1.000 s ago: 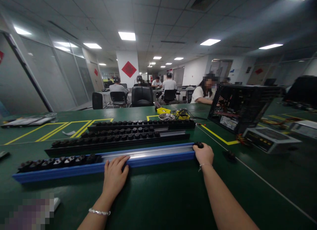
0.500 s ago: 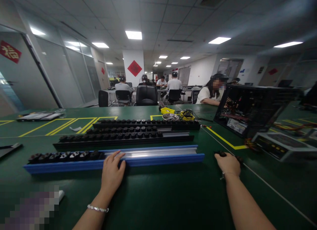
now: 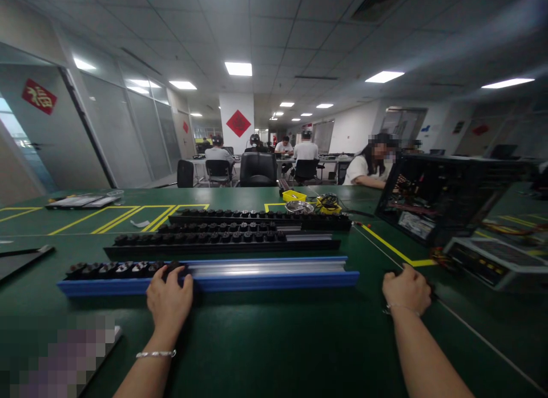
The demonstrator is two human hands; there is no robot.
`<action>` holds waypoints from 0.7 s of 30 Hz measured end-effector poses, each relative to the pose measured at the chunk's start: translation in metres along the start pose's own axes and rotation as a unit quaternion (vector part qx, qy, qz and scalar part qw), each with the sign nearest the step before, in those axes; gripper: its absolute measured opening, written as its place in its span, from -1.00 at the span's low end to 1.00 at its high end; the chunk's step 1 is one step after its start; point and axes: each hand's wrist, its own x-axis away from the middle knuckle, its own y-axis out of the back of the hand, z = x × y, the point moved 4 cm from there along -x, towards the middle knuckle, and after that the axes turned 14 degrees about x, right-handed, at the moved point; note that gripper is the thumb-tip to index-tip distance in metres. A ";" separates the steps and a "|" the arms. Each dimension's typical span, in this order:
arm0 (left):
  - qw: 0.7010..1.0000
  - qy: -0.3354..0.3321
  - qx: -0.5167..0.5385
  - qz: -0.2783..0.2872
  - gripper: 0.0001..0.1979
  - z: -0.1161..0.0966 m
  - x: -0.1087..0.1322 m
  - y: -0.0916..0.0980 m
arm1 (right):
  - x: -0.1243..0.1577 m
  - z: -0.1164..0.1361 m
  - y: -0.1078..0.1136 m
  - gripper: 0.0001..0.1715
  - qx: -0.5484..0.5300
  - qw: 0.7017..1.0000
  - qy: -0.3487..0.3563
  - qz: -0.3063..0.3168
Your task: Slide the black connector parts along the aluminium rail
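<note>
A long blue rail (image 3: 274, 281) with a silver channel lies across the green table, black round parts (image 3: 122, 268) lined up in its left half. My left hand (image 3: 169, 295) is at the rail's front edge, its curled fingers on the rightmost black parts. Away from the rail, on the right, my right hand (image 3: 406, 291) rests low over the table with its fingers bent round something dark, mostly hidden. Behind the blue rail are several black rails (image 3: 222, 248) carrying rows of similar black parts.
An open computer case (image 3: 449, 198) and a power supply unit (image 3: 499, 262) stand at the right. Yellow trays (image 3: 294, 196) and a metal dish (image 3: 298, 206) sit at the back. A person (image 3: 363, 169) is across the table. A pixelated object (image 3: 64, 364) lies front left.
My left hand has shifted left along the blue rail, from the bare channel onto the black parts. My right hand has turned slightly and its fingers are more curled. The view has shifted a little.
</note>
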 end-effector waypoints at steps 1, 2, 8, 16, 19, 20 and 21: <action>1.000 0.010 -0.002 0.000 -0.61 -0.001 0.001 0.000 | 0.002 0.004 0.006 -0.48 -0.008 0.999 0.016 -0.031; 1.000 0.021 -0.005 0.002 -0.61 -0.002 0.002 0.000 | 0.005 0.010 0.012 -0.55 -0.021 0.997 0.037 -0.062; 0.997 0.075 -0.013 0.022 -0.57 -0.003 0.004 0.000 | 0.069 0.089 0.035 -0.63 -0.140 0.940 0.308 -0.053; 0.998 0.050 0.017 0.023 -0.57 0.003 0.002 -0.005 | 0.138 0.140 0.032 -0.60 -0.077 0.872 0.481 0.036; 0.999 0.041 0.013 0.021 -0.59 0.003 0.003 -0.006 | 0.136 0.137 0.033 -0.61 -0.074 0.869 0.486 0.052; 0.999 0.034 0.006 0.022 -0.59 0.002 0.003 -0.006 | 0.135 0.136 0.033 -0.61 -0.074 0.870 0.485 0.055; 1.000 0.021 -0.004 0.022 -0.59 0.001 0.004 -0.006 | 0.134 0.136 0.033 -0.61 -0.073 0.871 0.483 0.056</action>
